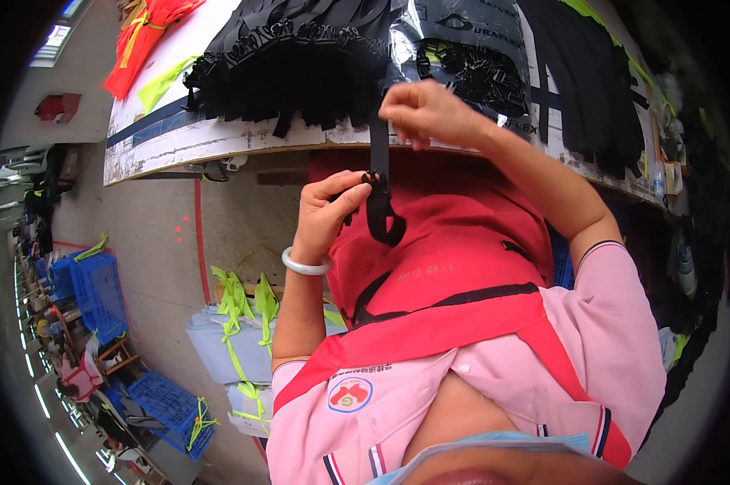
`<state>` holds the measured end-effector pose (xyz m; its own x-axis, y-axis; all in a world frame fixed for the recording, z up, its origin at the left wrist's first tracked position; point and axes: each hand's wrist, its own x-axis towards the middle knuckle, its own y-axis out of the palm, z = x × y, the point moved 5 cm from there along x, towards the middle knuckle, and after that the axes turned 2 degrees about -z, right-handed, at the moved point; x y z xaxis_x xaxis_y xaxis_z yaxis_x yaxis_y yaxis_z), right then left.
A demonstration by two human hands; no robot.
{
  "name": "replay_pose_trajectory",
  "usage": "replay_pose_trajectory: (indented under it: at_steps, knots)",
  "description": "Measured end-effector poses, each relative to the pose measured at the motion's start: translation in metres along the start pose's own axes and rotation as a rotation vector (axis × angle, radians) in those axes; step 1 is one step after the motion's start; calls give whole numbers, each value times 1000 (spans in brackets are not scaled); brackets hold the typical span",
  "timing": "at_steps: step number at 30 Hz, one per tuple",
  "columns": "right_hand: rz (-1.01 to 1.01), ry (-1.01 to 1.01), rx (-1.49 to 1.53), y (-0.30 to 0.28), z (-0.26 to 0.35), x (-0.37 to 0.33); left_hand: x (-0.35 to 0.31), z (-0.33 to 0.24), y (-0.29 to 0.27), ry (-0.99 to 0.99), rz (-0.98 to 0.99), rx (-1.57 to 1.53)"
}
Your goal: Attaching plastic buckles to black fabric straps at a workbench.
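Note:
My left hand (329,212) pinches a small black buckle (373,178) in front of my red apron. A black webbing strap (379,148) runs up from the buckle, and its lower part hangs below in a loop. At the strap's upper end my right hand (431,115) is closed, thumb and forefinger against the webbing. Above my hands, a thick pile of black straps (288,77) with buckles on their ends lies on the worktable (219,151). Beside it, a clear plastic bag (462,28) holds many black buckles.
More black straps (583,89) lie at the table's right. Orange fabric (150,32) and a yellow-green strip (162,85) lie at its far left. Pale bundles (227,343) tied with yellow-green strips stand on the floor to my left, with blue crates (98,295) farther off.

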<state>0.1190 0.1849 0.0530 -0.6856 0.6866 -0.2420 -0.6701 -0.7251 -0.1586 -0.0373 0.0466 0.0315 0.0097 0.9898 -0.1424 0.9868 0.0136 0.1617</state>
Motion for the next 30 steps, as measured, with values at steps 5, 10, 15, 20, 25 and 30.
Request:
replay_pose_trajectory:
  at_steps: [5, 10, 15, 20, 25, 30]
  knots:
    - [-826, -591, -233, -170, 147, 56, 6, -91, -77, 157, -65, 45]
    - [-686, -665, -130, -118, 204, 71, 86, -162, -139, 234, -294, 123]
    - [-275, -495, -142, -53, 100, 92, 111, -135, -169, 268, -598, 453]
    - [37, -125, -24, 6, 16, 51, 74, -69, -147, 213, -616, 91]
    - [133, -183, -104, 57, 4, 25, 73, -28, -120, 230, -693, 50]
    - [175, -173, -181, 60, 12, 32, 100, -64, -149, 461, -785, 50]
